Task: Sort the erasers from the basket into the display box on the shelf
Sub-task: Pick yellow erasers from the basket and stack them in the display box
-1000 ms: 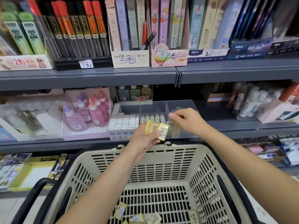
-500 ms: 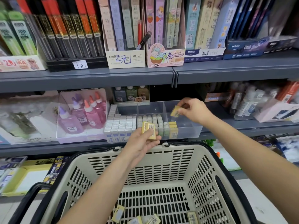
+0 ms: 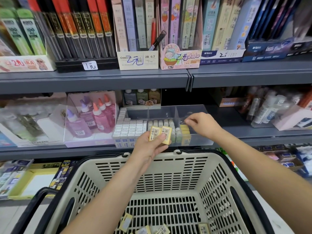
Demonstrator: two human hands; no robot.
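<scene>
Left hand [image 3: 148, 149] grips two yellow erasers [image 3: 160, 135] by their lower ends, barcodes up, just in front of the clear display box [image 3: 200, 141]. Right hand [image 3: 204, 125], beyond and to the right of it, hangs over the box's right compartment with its fingertips drawn together above the stacked yellow erasers [image 3: 184, 130]. Whether they pinch anything cannot be told. Below both hands, loose erasers [image 3: 125, 222] lie in the beige basket [image 3: 199, 157].

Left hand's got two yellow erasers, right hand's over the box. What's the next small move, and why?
Probably move the right hand across to the left hand and pinch one of the yellow erasers it holds. No eraser shows in the right hand's pinched fingertips. The right compartment of the display box has a yellow row at its front, with room behind.
</scene>
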